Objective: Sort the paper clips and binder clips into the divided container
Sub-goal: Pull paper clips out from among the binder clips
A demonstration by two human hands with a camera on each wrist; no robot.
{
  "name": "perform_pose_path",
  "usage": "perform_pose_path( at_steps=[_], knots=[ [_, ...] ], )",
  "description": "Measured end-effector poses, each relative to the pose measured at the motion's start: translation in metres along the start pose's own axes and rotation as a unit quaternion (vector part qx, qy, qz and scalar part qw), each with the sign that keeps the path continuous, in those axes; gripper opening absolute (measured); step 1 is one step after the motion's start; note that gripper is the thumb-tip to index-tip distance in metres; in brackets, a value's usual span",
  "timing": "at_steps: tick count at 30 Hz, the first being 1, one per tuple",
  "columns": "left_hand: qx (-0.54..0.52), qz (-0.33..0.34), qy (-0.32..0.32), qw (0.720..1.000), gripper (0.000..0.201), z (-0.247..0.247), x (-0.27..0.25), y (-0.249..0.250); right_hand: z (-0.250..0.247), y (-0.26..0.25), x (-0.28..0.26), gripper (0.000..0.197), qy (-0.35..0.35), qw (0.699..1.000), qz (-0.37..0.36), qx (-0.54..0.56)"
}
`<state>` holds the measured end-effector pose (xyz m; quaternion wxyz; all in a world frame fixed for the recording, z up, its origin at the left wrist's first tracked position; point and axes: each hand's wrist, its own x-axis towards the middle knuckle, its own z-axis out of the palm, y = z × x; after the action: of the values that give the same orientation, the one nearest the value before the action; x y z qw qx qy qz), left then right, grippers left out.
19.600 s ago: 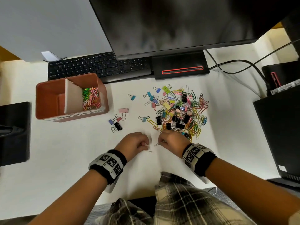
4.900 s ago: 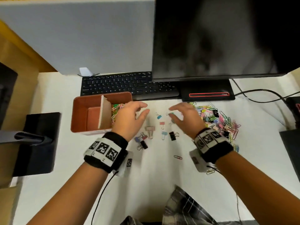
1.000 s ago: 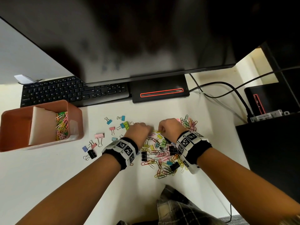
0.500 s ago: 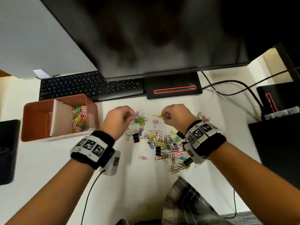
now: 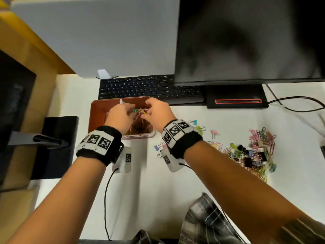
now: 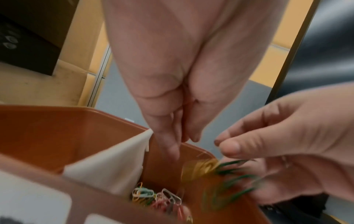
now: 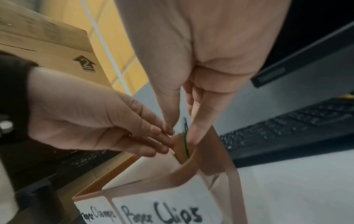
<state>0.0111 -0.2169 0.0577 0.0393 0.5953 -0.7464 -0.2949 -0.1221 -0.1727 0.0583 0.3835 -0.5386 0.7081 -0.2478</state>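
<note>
Whereas half a second ago both hands worked at the loose pile, the left hand (image 5: 121,117) and right hand (image 5: 158,111) now hang together over the divided container (image 5: 98,110), above its right compartment labelled for paper clips. Right fingers (image 6: 229,146) pinch green and yellow paper clips (image 6: 228,168); left fingers (image 7: 153,136) are straight, released. Remaining clips (image 5: 253,152) lie on the desk (image 5: 158,191) at right, behind the right forearm; a keyboard (image 5: 140,88) sits beyond.
</note>
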Motion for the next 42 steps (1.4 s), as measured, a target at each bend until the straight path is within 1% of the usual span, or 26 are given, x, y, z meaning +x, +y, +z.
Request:
perform_pose_path(
  at_steps=[1,2,4,6,8,10,12,14,16,19,22,24,27,31,33,35,36,38,40,42],
  knots=[
    [0.003,0.002,0.012,1.0,0.035,-0.003,-0.002,-0.003,0.003,0.0,-0.002,0.046,0.0,1.0,0.001,0.025],
    [0.004,0.008,0.027,1.0,0.034,-0.007,-0.005,-0.004,0.003,0.001,-0.006,0.045,0.002,0.999,-0.003,0.048],
    [-0.036,0.023,0.039,0.998,0.032,-0.009,-0.016,-0.001,-0.006,0.011,-0.015,0.038,0.014,0.997,-0.007,0.071],
    [-0.098,0.05,0.015,0.994,0.03,-0.005,-0.033,0.009,-0.023,0.033,-0.026,0.027,0.04,0.997,0.004,0.07],
    [-0.133,0.079,-0.014,0.988,0.022,0.008,-0.048,0.021,-0.043,0.066,-0.037,0.018,0.078,0.995,0.029,0.051],
    [-0.16,0.101,-0.052,0.98,0.017,0.032,-0.056,0.032,-0.064,0.103,-0.049,0.015,0.117,0.991,0.062,0.012],
    [-0.159,0.125,-0.088,0.975,0.017,0.06,-0.06,0.046,-0.083,0.14,-0.057,0.017,0.135,0.985,0.097,-0.039],
    [-0.143,0.143,-0.115,0.973,0.016,0.087,-0.062,0.059,-0.096,0.168,-0.064,0.02,0.119,0.981,0.126,-0.083],
    [-0.118,0.162,-0.132,0.971,0.016,0.116,-0.062,0.075,-0.105,0.188,-0.069,0.021,0.084,0.978,0.14,-0.126],
    [-0.073,0.179,-0.142,0.971,0.02,0.149,-0.056,0.098,-0.108,0.201,-0.073,0.026,0.03,0.977,0.144,-0.153],
    [-0.034,0.177,-0.14,0.974,0.022,0.171,-0.045,0.118,-0.106,0.21,-0.071,0.03,-0.004,0.976,0.143,-0.165],
    [0.0,0.18,-0.141,0.974,0.024,0.179,-0.037,0.126,-0.102,0.213,-0.068,0.027,-0.013,0.976,0.141,-0.165],
    [0.057,0.184,-0.157,0.969,0.024,0.19,-0.028,0.136,-0.105,0.215,-0.066,0.015,-0.021,0.977,0.142,-0.158],
    [0.098,0.209,-0.145,0.962,0.008,0.199,-0.024,0.138,-0.111,0.212,-0.066,0.019,-0.054,0.977,0.121,-0.165],
    [0.111,0.217,-0.134,0.961,0.003,0.201,-0.023,0.139,-0.114,0.214,-0.069,0.017,-0.05,0.98,0.11,-0.155],
    [0.116,0.22,-0.13,0.96,0.004,0.201,-0.022,0.141,-0.119,0.219,-0.073,0.012,-0.034,0.987,0.107,-0.114],
    [0.115,0.214,-0.13,0.961,0.006,0.2,-0.02,0.142,-0.121,0.221,-0.076,0.013,-0.034,0.99,0.103,-0.096],
    [0.109,0.185,-0.126,0.969,0.009,0.194,-0.017,0.141,-0.124,0.224,-0.084,0.023,-0.066,0.99,0.082,-0.091],
    [0.061,0.142,-0.112,0.982,0.008,0.183,-0.015,0.135,-0.122,0.224,-0.09,0.029,-0.095,0.986,0.06,-0.124],
    [-0.026,0.113,-0.088,0.989,0.006,0.17,-0.017,0.127,-0.115,0.224,-0.093,0.03,-0.102,0.98,0.047,-0.163]
  ],
)
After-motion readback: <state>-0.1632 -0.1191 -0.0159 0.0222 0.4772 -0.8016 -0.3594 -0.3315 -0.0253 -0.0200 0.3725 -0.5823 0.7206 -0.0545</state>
